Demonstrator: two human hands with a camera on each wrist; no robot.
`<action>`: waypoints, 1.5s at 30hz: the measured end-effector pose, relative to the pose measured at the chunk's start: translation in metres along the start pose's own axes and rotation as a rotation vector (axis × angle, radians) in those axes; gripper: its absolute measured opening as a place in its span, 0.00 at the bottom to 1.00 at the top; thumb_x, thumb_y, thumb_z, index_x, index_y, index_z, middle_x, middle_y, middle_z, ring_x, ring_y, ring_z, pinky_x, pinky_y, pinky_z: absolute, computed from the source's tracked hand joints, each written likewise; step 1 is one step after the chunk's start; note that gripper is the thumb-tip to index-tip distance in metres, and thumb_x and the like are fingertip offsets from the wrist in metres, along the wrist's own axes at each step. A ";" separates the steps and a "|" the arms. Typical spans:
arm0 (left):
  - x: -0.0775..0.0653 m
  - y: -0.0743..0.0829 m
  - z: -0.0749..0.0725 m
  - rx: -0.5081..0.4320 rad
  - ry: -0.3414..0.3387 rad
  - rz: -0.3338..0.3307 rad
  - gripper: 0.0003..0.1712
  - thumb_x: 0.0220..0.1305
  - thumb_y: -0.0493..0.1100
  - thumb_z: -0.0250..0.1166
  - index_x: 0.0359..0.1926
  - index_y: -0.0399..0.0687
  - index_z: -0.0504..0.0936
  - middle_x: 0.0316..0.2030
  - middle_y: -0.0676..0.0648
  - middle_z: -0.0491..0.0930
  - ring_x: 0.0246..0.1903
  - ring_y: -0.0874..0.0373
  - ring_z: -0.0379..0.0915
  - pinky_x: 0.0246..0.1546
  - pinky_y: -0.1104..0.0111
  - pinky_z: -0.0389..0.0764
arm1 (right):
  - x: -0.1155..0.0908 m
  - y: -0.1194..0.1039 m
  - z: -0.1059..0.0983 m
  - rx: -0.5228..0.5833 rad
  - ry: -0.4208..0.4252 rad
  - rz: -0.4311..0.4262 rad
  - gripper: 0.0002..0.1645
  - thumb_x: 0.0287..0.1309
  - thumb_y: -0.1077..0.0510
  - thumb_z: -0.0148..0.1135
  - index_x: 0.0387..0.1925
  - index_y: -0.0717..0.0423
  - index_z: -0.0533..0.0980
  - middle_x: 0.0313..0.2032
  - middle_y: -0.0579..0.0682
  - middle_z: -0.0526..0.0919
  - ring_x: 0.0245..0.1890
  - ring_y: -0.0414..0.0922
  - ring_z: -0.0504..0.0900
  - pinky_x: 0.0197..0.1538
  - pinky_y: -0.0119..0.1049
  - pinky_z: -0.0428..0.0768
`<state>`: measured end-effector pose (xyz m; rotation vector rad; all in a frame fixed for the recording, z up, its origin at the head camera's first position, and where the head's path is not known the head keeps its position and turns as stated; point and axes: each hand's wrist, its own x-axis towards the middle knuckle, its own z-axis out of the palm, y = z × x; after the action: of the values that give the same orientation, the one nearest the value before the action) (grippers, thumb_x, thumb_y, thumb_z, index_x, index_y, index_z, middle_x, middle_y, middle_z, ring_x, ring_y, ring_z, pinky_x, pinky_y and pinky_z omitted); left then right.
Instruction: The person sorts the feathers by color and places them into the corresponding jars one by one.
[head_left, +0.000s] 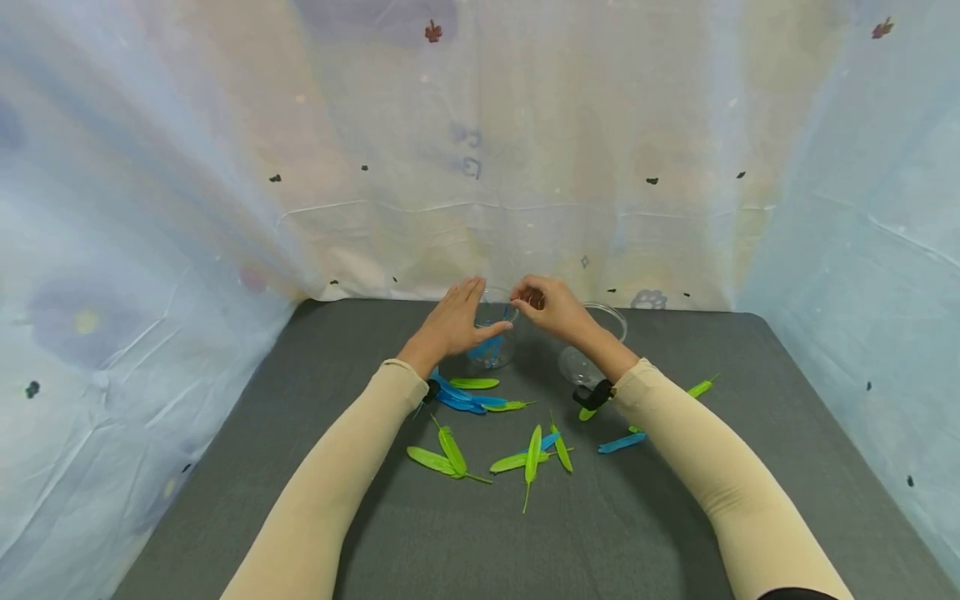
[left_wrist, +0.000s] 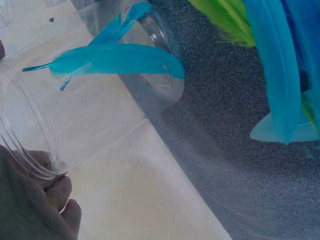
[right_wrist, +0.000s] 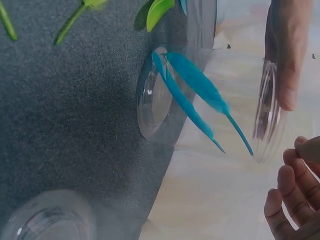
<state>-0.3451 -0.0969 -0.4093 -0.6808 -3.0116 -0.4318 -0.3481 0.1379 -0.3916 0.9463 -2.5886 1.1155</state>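
Note:
My left hand (head_left: pixel 453 321) holds a clear jar (head_left: pixel 501 354) near its rim, thumb across the near side and fingers on the far side. Inside the jar two blue feathers (right_wrist: pixel 200 82) lean with their quills towards the mouth. At the right side of the rim is my right hand (head_left: pixel 551 308), fingers curled and thumb close to the index fingertip. No feather shows between those fingertips in the right wrist view. Behind my right wrist stands a second clear jar (head_left: pixel 577 367), partly hidden by the forearm.
Blue feathers (head_left: pixel 457 398) lie with green ones near my left wrist. More green feathers (head_left: pixel 450 450) are scattered across the middle of the grey table (head_left: pixel 480 550). A blue feather (head_left: pixel 622 443) and some green ones lie by my right forearm. A patterned curtain (head_left: pixel 480 150) closes off the back.

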 end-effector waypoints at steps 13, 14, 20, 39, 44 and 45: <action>0.002 -0.002 0.001 0.004 0.012 -0.007 0.64 0.73 0.80 0.53 0.87 0.41 0.43 0.86 0.39 0.44 0.86 0.44 0.38 0.85 0.50 0.43 | -0.033 -0.003 -0.016 -0.009 0.028 -0.027 0.04 0.75 0.63 0.67 0.48 0.58 0.83 0.43 0.53 0.87 0.36 0.46 0.84 0.39 0.42 0.83; 0.002 -0.002 0.001 0.002 0.012 -0.007 0.64 0.73 0.80 0.54 0.87 0.41 0.44 0.86 0.39 0.44 0.86 0.44 0.38 0.85 0.50 0.43 | -0.037 -0.003 -0.018 -0.010 0.027 -0.032 0.04 0.75 0.64 0.67 0.48 0.58 0.83 0.43 0.53 0.87 0.36 0.46 0.84 0.39 0.42 0.83; 0.000 0.000 0.001 0.000 0.006 -0.006 0.64 0.73 0.81 0.53 0.87 0.42 0.43 0.86 0.39 0.44 0.85 0.43 0.39 0.85 0.49 0.43 | -0.061 -0.006 -0.028 -0.047 0.031 -0.067 0.06 0.73 0.65 0.68 0.48 0.60 0.84 0.39 0.51 0.86 0.32 0.43 0.82 0.37 0.40 0.82; 0.004 0.002 0.006 -0.014 0.003 -0.001 0.64 0.73 0.81 0.52 0.88 0.42 0.42 0.87 0.41 0.42 0.86 0.45 0.36 0.85 0.52 0.39 | -0.112 -0.002 -0.048 -0.101 0.122 -0.125 0.06 0.69 0.67 0.71 0.46 0.59 0.85 0.37 0.46 0.85 0.32 0.39 0.79 0.35 0.49 0.83; 0.003 0.004 0.005 -0.023 0.000 -0.002 0.64 0.72 0.80 0.53 0.88 0.43 0.43 0.87 0.41 0.42 0.86 0.46 0.35 0.85 0.53 0.38 | -0.127 0.002 -0.054 -0.111 0.151 -0.127 0.08 0.66 0.70 0.72 0.44 0.58 0.85 0.36 0.45 0.85 0.31 0.38 0.79 0.35 0.41 0.82; 0.003 0.004 0.005 -0.024 -0.002 -0.004 0.64 0.72 0.81 0.53 0.88 0.43 0.42 0.87 0.41 0.42 0.86 0.46 0.35 0.85 0.53 0.38 | -0.130 0.003 -0.055 -0.113 0.157 -0.131 0.09 0.66 0.71 0.72 0.44 0.58 0.85 0.36 0.44 0.85 0.31 0.38 0.79 0.35 0.38 0.81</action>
<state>-0.3460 -0.0908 -0.4132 -0.6776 -3.0148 -0.4689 -0.2527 0.2409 -0.4043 0.9466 -2.3994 0.9588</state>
